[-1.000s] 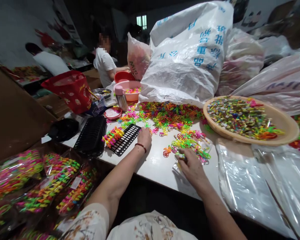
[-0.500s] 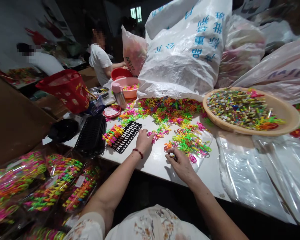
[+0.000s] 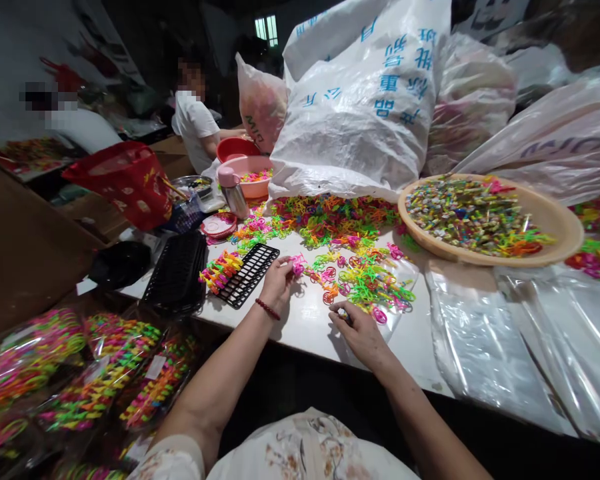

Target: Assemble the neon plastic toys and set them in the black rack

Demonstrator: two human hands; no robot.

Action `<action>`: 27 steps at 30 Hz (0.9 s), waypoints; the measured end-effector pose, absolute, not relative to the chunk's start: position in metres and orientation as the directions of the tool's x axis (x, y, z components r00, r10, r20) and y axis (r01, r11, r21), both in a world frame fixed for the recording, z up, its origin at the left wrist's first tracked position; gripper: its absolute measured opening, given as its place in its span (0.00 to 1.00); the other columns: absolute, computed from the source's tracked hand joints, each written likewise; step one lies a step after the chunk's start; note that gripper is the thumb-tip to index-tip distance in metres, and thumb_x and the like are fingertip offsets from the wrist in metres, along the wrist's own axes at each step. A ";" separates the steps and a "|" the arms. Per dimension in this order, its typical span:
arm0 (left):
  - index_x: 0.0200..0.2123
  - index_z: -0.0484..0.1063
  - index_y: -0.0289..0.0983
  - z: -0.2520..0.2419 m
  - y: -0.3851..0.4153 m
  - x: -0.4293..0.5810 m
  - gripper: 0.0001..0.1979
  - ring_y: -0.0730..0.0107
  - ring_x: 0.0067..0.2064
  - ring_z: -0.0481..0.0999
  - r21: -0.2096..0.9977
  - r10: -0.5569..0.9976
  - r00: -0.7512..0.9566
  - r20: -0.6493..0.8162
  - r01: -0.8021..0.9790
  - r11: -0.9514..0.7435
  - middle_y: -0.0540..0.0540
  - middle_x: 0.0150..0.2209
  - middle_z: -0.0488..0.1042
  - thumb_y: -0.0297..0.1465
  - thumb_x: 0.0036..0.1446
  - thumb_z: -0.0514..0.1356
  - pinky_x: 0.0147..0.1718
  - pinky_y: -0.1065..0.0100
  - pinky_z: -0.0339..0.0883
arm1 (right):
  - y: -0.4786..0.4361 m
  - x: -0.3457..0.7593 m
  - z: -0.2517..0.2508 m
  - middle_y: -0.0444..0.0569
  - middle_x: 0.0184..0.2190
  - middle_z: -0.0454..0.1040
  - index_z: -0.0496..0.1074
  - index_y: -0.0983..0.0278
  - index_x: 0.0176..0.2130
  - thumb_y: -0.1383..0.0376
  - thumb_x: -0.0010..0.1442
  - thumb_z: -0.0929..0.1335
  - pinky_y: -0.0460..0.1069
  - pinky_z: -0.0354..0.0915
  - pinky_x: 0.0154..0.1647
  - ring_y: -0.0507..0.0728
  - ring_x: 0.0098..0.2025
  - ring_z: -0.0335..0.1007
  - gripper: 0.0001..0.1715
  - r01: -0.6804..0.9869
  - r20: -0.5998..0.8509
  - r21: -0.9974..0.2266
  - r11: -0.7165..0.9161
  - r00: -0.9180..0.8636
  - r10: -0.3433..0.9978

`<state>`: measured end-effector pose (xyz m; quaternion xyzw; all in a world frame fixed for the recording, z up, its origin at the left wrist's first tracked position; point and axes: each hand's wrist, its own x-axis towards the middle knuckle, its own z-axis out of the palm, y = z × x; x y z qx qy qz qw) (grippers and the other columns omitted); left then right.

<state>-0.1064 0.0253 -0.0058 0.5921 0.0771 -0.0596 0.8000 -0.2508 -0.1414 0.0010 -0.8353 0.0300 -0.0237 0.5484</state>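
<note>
My left hand, with a dark red bead bracelet on the wrist, pinches a small pink plastic piece just above the white table. To its left lies a black slotted rack, its left end filled with a row of colourful plastic pieces. My right hand is closed near the table's front edge; something small and dark shows at its fingertips, too small to name. A loose pile of bright plastic pieces lies just beyond it, partly on a clear plastic sheet.
A stack of black racks stands at left. Behind are a steel flask, a large white sack and more loose pieces. A wide tan basin and clear bags lie right. Packed bags sit lower left. Two people work behind.
My left hand has lifted a pink piece from the small heap and drawn slightly back. My right hand stays near the pile, fingers still closed. The view has shifted slightly.
</note>
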 end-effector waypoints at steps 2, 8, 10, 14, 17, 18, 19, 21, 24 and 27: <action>0.33 0.65 0.36 0.002 0.028 -0.113 0.10 0.77 0.30 0.72 0.899 -0.059 0.972 -0.227 0.233 0.371 0.49 0.30 0.70 0.27 0.49 0.64 0.35 0.70 0.71 | -0.139 -0.249 0.000 0.48 0.35 0.75 0.71 0.60 0.40 0.50 0.59 0.66 0.51 0.65 0.35 0.57 0.34 0.70 0.18 -0.023 0.007 -0.937 -0.348 0.996 -0.085; 0.34 0.68 0.35 0.012 0.027 -0.152 0.09 0.78 0.33 0.74 0.819 -0.170 0.960 -0.222 0.279 0.502 0.49 0.34 0.71 0.25 0.49 0.65 0.38 0.72 0.71 | -0.131 -0.237 0.003 0.48 0.36 0.75 0.69 0.61 0.50 0.46 0.57 0.67 0.49 0.65 0.33 0.55 0.33 0.70 0.29 -0.094 -0.059 -0.967 -0.236 0.987 -0.149; 0.36 0.69 0.35 0.012 0.024 -0.167 0.11 0.78 0.33 0.74 0.827 -0.222 0.961 -0.165 0.258 0.500 0.50 0.35 0.71 0.27 0.48 0.67 0.39 0.72 0.71 | -0.129 -0.233 0.004 0.46 0.32 0.75 0.69 0.61 0.49 0.45 0.57 0.66 0.47 0.61 0.25 0.52 0.26 0.66 0.29 -0.107 -0.088 -0.982 -0.155 0.988 -0.126; 0.40 0.69 0.36 0.014 0.024 -0.191 0.16 0.76 0.35 0.75 0.888 -0.309 0.941 -0.137 0.255 0.383 0.50 0.36 0.70 0.33 0.49 0.68 0.41 0.68 0.71 | -0.127 -0.231 0.005 0.41 0.20 0.67 0.71 0.61 0.40 0.44 0.58 0.66 0.45 0.49 0.18 0.48 0.17 0.51 0.25 -0.111 -0.097 -0.988 -0.106 0.987 -0.128; 0.43 0.67 0.38 0.014 0.026 -0.201 0.17 0.74 0.37 0.75 0.941 -0.160 0.970 -0.185 0.222 0.254 0.49 0.35 0.70 0.39 0.53 0.65 0.39 0.68 0.70 | -0.127 -0.233 0.004 0.40 0.18 0.64 0.70 0.61 0.35 0.46 0.59 0.65 0.46 0.52 0.20 0.50 0.19 0.55 0.21 -0.044 0.009 -0.971 -0.237 0.976 -0.218; 0.43 0.67 0.38 0.014 0.026 -0.203 0.18 0.73 0.37 0.74 0.959 -0.127 0.975 -0.182 0.204 0.196 0.48 0.36 0.70 0.40 0.54 0.64 0.38 0.69 0.70 | -0.126 -0.235 0.003 0.42 0.20 0.66 0.69 0.61 0.34 0.48 0.61 0.65 0.46 0.55 0.22 0.51 0.21 0.59 0.19 0.001 0.078 -0.949 -0.316 0.970 -0.231; 0.44 0.68 0.38 0.014 0.025 -0.205 0.18 0.72 0.38 0.74 0.973 -0.129 0.978 -0.164 0.181 0.141 0.47 0.38 0.71 0.42 0.55 0.64 0.37 0.69 0.70 | -0.125 -0.236 0.002 0.44 0.23 0.68 0.69 0.61 0.34 0.51 0.62 0.64 0.47 0.59 0.26 0.53 0.24 0.63 0.16 0.057 0.160 -0.912 -0.407 0.961 -0.224; 0.48 0.68 0.39 0.012 0.022 -0.209 0.20 0.70 0.41 0.74 0.991 -0.204 0.974 -0.095 0.112 0.075 0.46 0.40 0.71 0.43 0.56 0.62 0.39 0.68 0.69 | -0.120 -0.238 0.000 0.49 0.31 0.72 0.70 0.61 0.37 0.58 0.63 0.64 0.49 0.64 0.35 0.57 0.33 0.68 0.10 0.172 0.310 -0.803 -0.570 0.938 -0.154; 0.48 0.69 0.38 0.009 0.015 -0.211 0.20 0.72 0.42 0.72 0.995 -0.205 0.978 -0.025 0.045 0.092 0.47 0.40 0.72 0.43 0.56 0.62 0.42 0.70 0.67 | -0.109 -0.242 -0.003 0.54 0.40 0.72 0.69 0.63 0.46 0.66 0.60 0.63 0.53 0.66 0.43 0.60 0.43 0.69 0.14 0.292 0.396 -0.703 -0.649 0.918 -0.015; 0.38 0.70 0.34 0.005 0.014 -0.207 0.17 0.75 0.33 0.69 0.964 -0.101 0.982 -0.157 0.175 0.200 0.49 0.32 0.70 0.43 0.54 0.63 0.33 0.72 0.64 | -0.102 -0.246 0.000 0.54 0.45 0.70 0.67 0.62 0.52 0.67 0.60 0.64 0.54 0.67 0.47 0.59 0.45 0.68 0.20 0.341 0.364 -0.760 -0.553 0.929 0.071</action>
